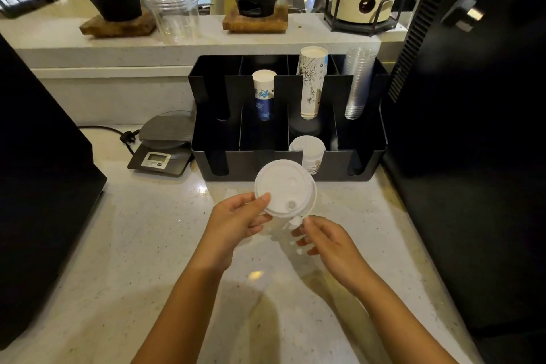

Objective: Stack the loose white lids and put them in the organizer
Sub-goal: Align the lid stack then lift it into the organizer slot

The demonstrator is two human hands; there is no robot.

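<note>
In the middle of the frame, two hands hold a bunch of white lids up in the air, just in front of the black organizer. The left hand pinches the left edge of the top lid, with the thumb on top and the fingers under it. The right hand is curled in from the lower right, and its fingertips touch the little tabs that stick out of the pile. The lids under the top one look blurry, so it is hard to say how many there are or if they sit neatly.

The organizer fills the middle of the frame, a bit above the hands. One of its front slots already has a stack of white lids in it, just behind the held pile. Behind that are paper cups and clear cups standing in the back slots. A small scale sits to the left of the organizer on the counter.

What could go wrong? The pile is held only by its edges. If the lids are not lined up, the lower ones could slip out and fall on the counter. The slot is narrow too, so a crooked pile could catch on the wall or bump the lids already inside.
</note>
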